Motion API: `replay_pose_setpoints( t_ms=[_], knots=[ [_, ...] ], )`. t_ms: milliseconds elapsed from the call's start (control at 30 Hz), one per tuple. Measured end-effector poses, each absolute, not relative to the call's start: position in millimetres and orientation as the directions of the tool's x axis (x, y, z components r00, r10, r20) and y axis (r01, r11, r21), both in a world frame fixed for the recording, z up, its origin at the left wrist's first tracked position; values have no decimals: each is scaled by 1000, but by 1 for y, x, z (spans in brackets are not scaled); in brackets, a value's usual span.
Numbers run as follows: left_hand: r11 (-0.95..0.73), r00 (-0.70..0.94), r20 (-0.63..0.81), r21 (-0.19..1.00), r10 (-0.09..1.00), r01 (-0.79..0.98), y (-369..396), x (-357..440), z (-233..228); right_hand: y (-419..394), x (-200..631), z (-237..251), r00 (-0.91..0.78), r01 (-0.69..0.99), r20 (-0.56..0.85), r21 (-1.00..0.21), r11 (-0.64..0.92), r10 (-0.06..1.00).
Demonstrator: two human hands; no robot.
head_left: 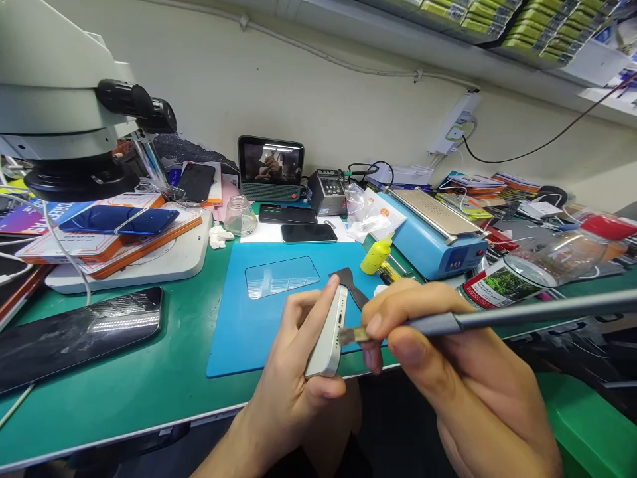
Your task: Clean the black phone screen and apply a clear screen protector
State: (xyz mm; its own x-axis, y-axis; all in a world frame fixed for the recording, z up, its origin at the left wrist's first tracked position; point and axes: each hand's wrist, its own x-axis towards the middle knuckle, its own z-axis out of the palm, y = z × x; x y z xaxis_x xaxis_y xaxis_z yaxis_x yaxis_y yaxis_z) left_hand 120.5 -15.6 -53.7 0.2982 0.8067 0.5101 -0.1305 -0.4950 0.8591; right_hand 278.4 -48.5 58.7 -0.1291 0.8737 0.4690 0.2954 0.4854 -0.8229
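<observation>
Here, left grip (286,368) snug around a white phone (326,345), right grip (468,365) narrow on a grey-handled brush (442,324).

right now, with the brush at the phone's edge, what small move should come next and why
Probably one light stroke of the brush along the holed edge of the phone: the bristles are right at it, the left grip holds that edge turned toward them, and the right grip has the handle.

The left hand (291,358) curls in a grip; the right hand (458,362) pinches between thumb and fingertips
</observation>
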Motion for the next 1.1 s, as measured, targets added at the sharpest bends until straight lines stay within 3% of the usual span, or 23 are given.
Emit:
replay_pose_setpoints(
  t_ms=[533, 1100],
  knots=[
    [-514, 307, 527, 848, 792, -130, -13, 122, -53, -53, 280, 67, -194, 289, 406, -846, 448, 893],
    [-540, 298, 547, 834, 782, -111, -14, 123, -54, -51, 281, 69, -158, 362, 409, -823, 438, 899]
  ],
)
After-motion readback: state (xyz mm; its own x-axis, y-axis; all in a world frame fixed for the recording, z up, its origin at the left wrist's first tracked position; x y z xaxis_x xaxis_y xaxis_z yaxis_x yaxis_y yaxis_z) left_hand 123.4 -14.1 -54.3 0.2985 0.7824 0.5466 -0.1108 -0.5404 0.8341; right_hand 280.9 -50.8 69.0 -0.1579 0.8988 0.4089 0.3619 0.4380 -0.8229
